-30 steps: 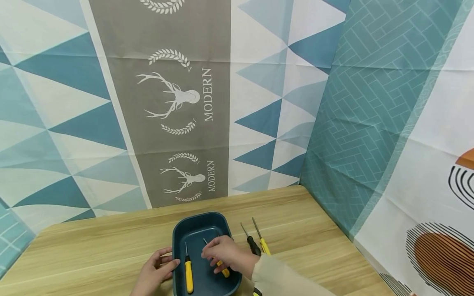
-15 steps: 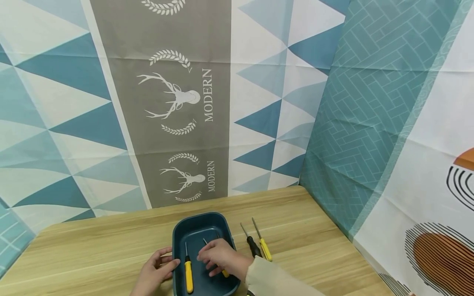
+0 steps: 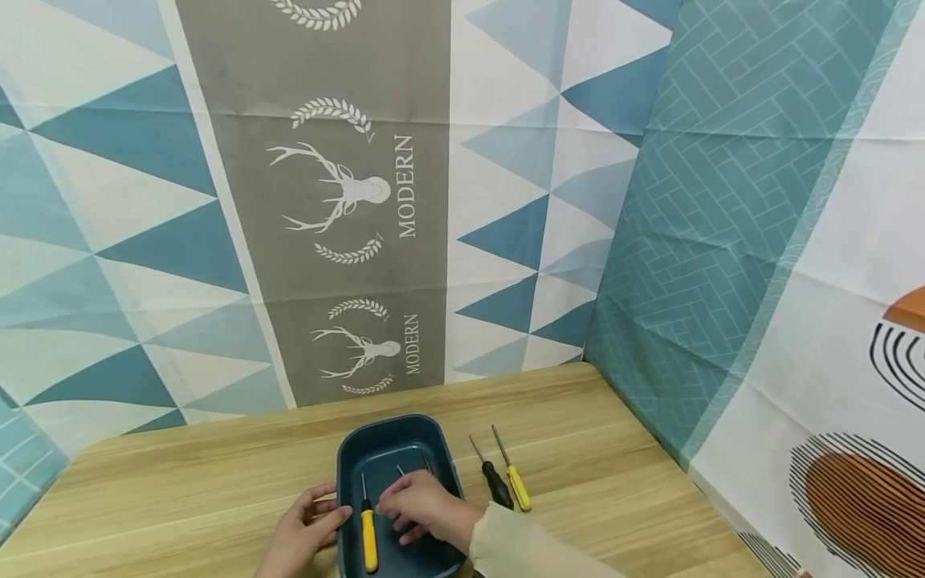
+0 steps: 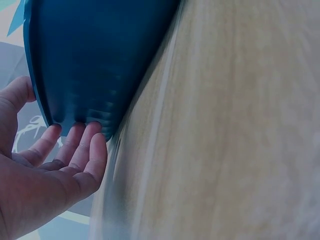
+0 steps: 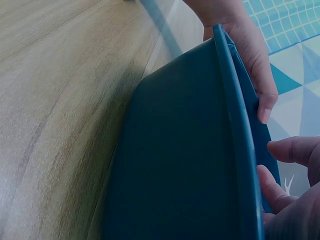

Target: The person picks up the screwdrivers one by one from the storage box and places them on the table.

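A dark blue tray (image 3: pixel 386 425) stands on the table, with a yellow-and-black screwdriver (image 3: pixel 369 542) lying along its left side. The left hand (image 3: pixel 303 526) holds the tray's left wall, thumb over the rim and fingertips against the outside, as the left wrist view shows. Inside the tray is the right hand (image 3: pixel 426 506), its fingertips close to that screwdriver's handle. Thumb and forefinger are apart in the right wrist view, and nothing shows between them. Two thin metal shafts stick out beyond the right hand, which covers their handles.
Right of the tray lie a black-handled screwdriver (image 3: pixel 496 484) and a yellow-handled screwdriver (image 3: pixel 518 488) on the wooden table (image 3: pixel 592 449). Patterned cloths (image 3: pixel 520 241) hang along the table's back and right edges.
The right hand has moved left inside the tray, from above the right-hand yellow handle towards the left screwdriver. That right-hand handle is now hidden. The left hand and tray have stayed put.
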`<state>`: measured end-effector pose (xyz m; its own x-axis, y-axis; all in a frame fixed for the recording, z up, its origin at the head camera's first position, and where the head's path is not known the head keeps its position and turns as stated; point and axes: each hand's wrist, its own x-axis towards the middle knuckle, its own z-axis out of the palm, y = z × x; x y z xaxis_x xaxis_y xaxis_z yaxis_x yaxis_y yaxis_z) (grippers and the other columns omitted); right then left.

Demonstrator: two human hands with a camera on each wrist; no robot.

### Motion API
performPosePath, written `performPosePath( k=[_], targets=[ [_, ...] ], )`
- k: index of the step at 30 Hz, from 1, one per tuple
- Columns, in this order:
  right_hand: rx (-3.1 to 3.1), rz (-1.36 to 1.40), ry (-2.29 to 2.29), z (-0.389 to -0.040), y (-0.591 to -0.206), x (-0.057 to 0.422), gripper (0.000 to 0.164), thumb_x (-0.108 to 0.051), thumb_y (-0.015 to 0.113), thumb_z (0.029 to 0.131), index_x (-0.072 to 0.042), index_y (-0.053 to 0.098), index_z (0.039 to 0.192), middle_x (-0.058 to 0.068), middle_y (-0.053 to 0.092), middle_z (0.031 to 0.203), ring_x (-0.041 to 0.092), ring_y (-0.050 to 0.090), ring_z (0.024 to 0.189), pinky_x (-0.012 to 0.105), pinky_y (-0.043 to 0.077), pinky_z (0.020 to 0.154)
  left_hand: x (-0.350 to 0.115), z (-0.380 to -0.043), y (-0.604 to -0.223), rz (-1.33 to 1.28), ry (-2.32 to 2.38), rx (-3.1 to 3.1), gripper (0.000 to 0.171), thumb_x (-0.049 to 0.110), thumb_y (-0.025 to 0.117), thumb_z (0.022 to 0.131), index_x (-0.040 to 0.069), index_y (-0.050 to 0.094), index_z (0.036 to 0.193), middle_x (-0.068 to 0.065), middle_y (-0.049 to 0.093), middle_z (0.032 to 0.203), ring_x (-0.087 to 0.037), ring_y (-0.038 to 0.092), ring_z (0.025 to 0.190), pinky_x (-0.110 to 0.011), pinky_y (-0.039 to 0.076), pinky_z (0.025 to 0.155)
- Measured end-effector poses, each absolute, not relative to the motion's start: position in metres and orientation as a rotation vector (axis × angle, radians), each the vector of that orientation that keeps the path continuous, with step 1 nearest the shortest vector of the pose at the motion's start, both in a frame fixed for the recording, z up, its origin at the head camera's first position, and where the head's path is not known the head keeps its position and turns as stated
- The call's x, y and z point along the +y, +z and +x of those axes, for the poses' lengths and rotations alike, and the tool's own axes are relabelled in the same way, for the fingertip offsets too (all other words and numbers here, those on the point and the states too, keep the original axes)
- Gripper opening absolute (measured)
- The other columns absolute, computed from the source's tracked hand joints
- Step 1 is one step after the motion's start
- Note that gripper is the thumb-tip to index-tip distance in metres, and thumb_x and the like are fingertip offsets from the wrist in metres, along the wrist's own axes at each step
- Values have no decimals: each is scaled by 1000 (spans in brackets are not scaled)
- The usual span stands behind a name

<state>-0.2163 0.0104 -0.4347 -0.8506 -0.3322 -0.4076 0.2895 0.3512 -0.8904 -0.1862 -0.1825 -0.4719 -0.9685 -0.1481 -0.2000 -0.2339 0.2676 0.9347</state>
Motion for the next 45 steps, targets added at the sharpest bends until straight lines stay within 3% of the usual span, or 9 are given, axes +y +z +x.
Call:
performPosePath(
  k=[37,45],
  targets=[
    [2117,83,-1537,-223,-454,-13,8,-15,70,81,-12,64,86,6,59,79,17,55,64,20,49,46,-181,-187,-470,-386,1823,2435,60,30,69,84,0,45,131,-20,62,112,-20,64,89,-38,56,71],
    [2123,105,-1508,-222,-456,-16,11,-16,69,81,-11,63,89,5,59,80,17,56,66,22,52,51,-181,-188,-471,-377,1827,2439,60,29,68,85,-1,44,132,-21,63,111,-21,64,89,-38,56,71]
  ],
)
